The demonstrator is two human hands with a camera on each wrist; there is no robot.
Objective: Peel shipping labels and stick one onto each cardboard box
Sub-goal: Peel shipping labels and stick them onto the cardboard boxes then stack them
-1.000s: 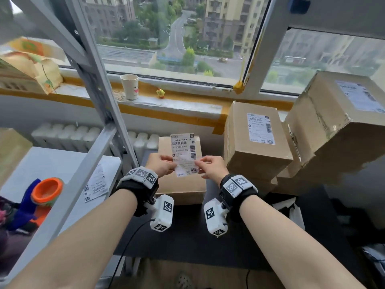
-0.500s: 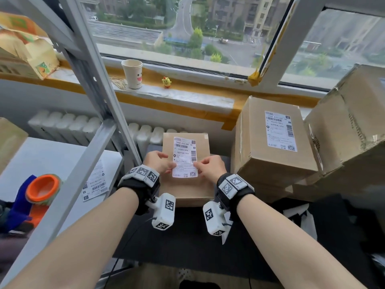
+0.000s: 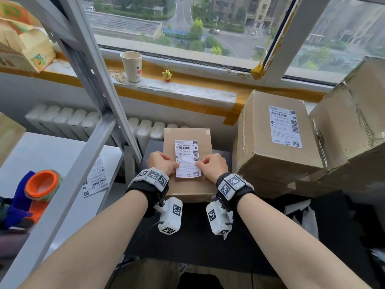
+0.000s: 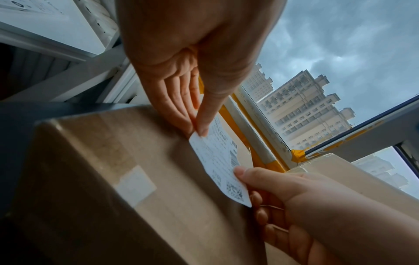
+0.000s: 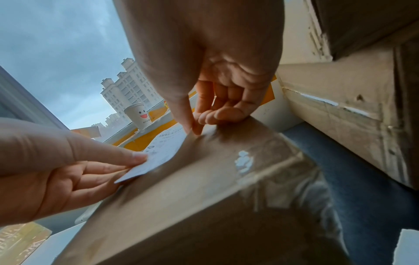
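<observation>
While pinched at its side edges, left hand [image 3: 161,163] and right hand [image 3: 211,166] each gripping between thumb and fingers, shipping label [image 3: 186,158] lying on small cardboard box [image 3: 187,184], centre frame. Near corners lifted. Labelled larger box [image 3: 275,138] at right.

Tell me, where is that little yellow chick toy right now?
In the head view the yellow chick toy stands on the windowsill, just right of the smiley paper cup, beyond the small box.
</observation>
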